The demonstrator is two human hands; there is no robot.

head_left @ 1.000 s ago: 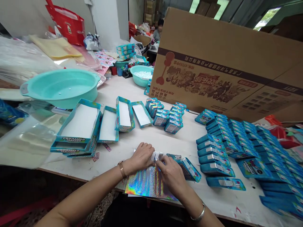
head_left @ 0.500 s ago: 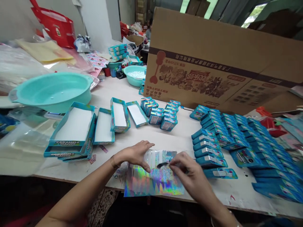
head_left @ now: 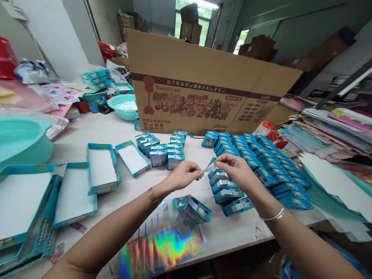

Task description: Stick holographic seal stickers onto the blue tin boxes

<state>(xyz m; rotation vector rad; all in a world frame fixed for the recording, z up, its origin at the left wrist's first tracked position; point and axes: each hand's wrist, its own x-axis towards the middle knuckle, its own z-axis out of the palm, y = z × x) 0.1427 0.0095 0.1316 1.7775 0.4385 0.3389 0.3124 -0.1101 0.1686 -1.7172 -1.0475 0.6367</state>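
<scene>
Head view: my left hand (head_left: 182, 175) and right hand (head_left: 236, 169) both pinch a small shiny holographic sticker (head_left: 209, 168), lifted above the white table (head_left: 186, 180), probably to keep it off everything. It's just behind the open little blue candy box (head_left: 197, 209) on the rainbow holographic sticker sheet (head_left: 162, 248).

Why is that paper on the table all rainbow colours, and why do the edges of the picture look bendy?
Head view: the holographic sheet throws the light back as rainbow glare. Head view: the wide lens stretches the edges, so the arms and the teal trays look long and slanted. Head view: the doorway behind is washed out bright.
</scene>
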